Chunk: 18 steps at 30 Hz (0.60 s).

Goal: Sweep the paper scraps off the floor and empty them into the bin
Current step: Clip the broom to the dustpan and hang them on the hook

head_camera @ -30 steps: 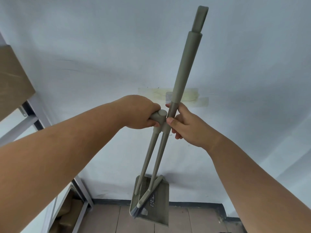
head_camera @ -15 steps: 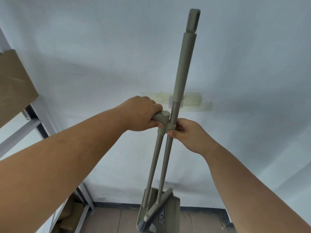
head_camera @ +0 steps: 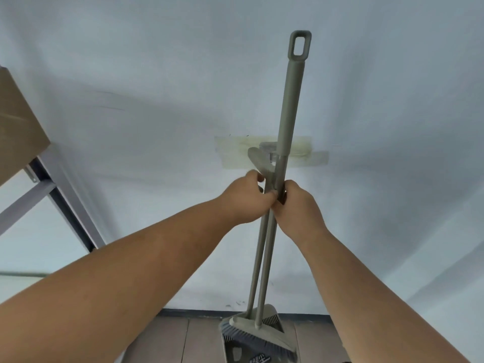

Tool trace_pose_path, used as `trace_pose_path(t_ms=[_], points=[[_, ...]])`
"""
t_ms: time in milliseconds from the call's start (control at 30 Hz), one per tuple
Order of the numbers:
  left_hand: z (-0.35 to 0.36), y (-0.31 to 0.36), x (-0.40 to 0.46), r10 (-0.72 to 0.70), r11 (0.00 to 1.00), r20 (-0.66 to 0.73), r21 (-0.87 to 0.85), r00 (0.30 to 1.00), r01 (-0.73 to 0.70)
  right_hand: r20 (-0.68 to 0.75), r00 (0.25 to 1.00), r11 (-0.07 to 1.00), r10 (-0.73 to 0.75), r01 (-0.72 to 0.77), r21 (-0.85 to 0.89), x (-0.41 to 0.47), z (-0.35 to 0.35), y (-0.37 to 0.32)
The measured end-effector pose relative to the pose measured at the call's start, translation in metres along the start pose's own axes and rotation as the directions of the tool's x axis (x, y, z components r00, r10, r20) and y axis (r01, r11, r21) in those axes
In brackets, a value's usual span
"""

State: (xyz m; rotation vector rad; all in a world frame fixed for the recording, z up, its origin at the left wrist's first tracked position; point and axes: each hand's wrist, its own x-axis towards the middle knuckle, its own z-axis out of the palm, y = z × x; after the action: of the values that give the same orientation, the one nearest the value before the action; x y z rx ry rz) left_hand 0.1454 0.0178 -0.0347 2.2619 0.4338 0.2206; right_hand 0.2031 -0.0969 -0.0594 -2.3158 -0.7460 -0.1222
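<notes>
Head view showed the olive-grey plastic broom (head_camera: 290,106) and its clipped long-handled dustpan (head_camera: 258,260) standing upright against the wall. I saw the left hand (head_camera: 247,199) curled round the dustpan handle and the right hand (head_camera: 297,205) round the broom shaft, both at the clip, touching each other.

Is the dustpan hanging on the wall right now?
No, the dustpan stands on the floor with the broom, both hands gripping their handles.

Left hand (head_camera: 246,199) gripping the dustpan handle (head_camera: 258,247), right hand (head_camera: 296,205) gripping the broom handle (head_camera: 290,106) just beside it. Broom head (head_camera: 258,336) at the dustpan (head_camera: 235,353), below both hands on the floor (head_camera: 167,341).
</notes>
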Motion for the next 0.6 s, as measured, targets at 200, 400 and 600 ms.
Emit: trace_pose_path(t_ms=[200,400,600], points=[[0.018,0.005,0.004,-0.006,0.998,-0.015,-0.064,1.0,0.005,-0.086,0.996,0.997,0.035,-0.041,-0.066,0.0,0.004,0.003],[0.026,0.0,0.01,-0.015,0.997,0.004,-0.07,1.0,0.015,-0.089,0.993,0.994,0.082,-0.088,-0.067,0.001,0.014,0.012],[0.029,-0.005,0.016,-0.033,0.995,0.034,-0.091,0.999,0.036,-0.076,0.99,0.99,0.123,-0.127,-0.061,0.007,0.025,0.015]])
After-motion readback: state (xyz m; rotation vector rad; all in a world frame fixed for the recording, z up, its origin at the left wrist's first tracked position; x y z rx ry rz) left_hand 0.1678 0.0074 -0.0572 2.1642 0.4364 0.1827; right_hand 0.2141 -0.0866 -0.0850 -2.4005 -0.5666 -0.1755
